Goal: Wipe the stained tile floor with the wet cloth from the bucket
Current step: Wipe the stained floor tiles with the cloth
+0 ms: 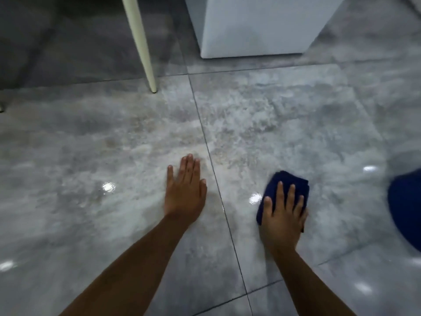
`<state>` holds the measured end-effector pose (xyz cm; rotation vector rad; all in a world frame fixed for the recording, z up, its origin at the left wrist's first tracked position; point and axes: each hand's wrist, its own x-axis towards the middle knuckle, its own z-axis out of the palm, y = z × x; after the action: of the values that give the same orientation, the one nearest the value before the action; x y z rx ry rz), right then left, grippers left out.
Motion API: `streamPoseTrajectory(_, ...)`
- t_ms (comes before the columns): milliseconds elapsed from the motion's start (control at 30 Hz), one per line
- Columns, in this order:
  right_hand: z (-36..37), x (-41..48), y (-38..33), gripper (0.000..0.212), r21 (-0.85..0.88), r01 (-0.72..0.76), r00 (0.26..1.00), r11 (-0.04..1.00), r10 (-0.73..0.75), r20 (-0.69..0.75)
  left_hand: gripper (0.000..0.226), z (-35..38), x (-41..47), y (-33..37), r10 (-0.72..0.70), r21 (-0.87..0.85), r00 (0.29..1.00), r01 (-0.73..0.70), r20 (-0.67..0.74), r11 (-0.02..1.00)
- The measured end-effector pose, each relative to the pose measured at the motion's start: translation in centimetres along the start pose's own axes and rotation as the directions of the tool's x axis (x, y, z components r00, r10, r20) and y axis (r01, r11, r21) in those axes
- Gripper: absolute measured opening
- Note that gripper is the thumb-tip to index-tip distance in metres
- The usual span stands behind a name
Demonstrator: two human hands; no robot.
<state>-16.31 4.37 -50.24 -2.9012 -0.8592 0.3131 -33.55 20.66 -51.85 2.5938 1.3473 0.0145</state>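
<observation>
My right hand (283,215) presses flat on a folded dark blue cloth (287,182) that lies on the grey tile floor (262,124), right of a grout line. My left hand (185,190) rests flat on the tile to the left of that line, fingers together, holding nothing. A pale brownish stain (211,153) smears the tile just beyond my left fingertips and across the grout line. A dark blue rounded shape (407,208), possibly the bucket, is cut off by the right edge. The floor looks wet and shiny.
A cream furniture leg (142,44) stands on the floor at the upper left. A white box-like cabinet or appliance (255,26) sits at the top centre-right. Dark shadow covers the far left top.
</observation>
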Motion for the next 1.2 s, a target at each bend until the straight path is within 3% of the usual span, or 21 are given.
streamPoseTrajectory(133,1.2,-4.1,-1.2,0.060,-0.004,0.099,0.995,0.995,-0.099,0.015,0.064,0.1,1.8,1.0,0.024,-0.019,0.999,-0.024,0.027,1.000)
streamPoseTrajectory(300,0.7,-0.7,-3.0,0.058,-0.040,0.289,0.952,0.957,-0.283,0.113,0.065,-0.3,0.2,0.8,0.049,-0.011,0.997,-0.049,0.051,0.999)
streamPoseTrajectory(367,-0.2,2.5,-2.0,0.058,-0.044,0.224,0.972,0.974,-0.220,0.086,0.064,-0.6,0.5,0.4,0.058,-0.032,0.998,-0.057,0.020,0.998)
streamPoseTrajectory(467,-1.8,5.8,1.9,0.059,-0.021,-0.040,0.999,0.999,0.039,-0.015,0.062,-0.9,2.4,0.9,0.059,-0.050,0.998,-0.059,-0.014,0.997)
streamPoseTrajectory(567,-1.6,2.2,6.5,0.058,0.039,-0.248,0.967,0.968,0.250,-0.047,0.063,-0.2,1.6,0.9,0.064,-0.055,0.998,-0.062,0.028,0.997)
streamPoseTrajectory(633,-0.4,-2.6,6.9,0.060,0.026,-0.302,0.953,0.953,0.302,-0.018,0.064,0.5,-0.6,0.1,0.035,-0.032,0.998,-0.033,0.051,0.999)
streamPoseTrajectory(733,0.5,-5.7,3.8,0.059,0.072,-0.260,0.966,0.963,0.258,0.026,0.067,0.3,-0.3,-0.1,-0.022,0.004,0.999,0.022,0.046,1.000)
streamPoseTrajectory(867,-1.4,-1.5,3.2,0.069,0.033,0.050,0.998,0.998,-0.052,0.037,0.061,-0.3,1.8,2.6,-0.137,-0.047,0.990,0.138,0.031,0.989)
streamPoseTrajectory(933,-2.0,0.6,5.4,0.073,-0.012,0.109,0.990,0.994,-0.107,0.090,0.063,0.1,0.1,3.7,-0.138,-0.071,0.989,0.141,0.050,0.987)
streamPoseTrajectory(1100,-1.7,-0.8,12.3,0.075,0.002,-0.159,0.985,0.987,0.159,0.063,0.074,1.8,-5.1,7.9,0.008,-0.067,0.991,0.001,0.134,0.998)
streamPoseTrajectory(1200,-1.5,-5.3,12.3,0.065,0.094,-0.147,0.989,0.985,0.148,-0.003,0.073,2.5,-6.1,11.4,0.052,-0.040,0.988,-0.047,0.143,0.998)
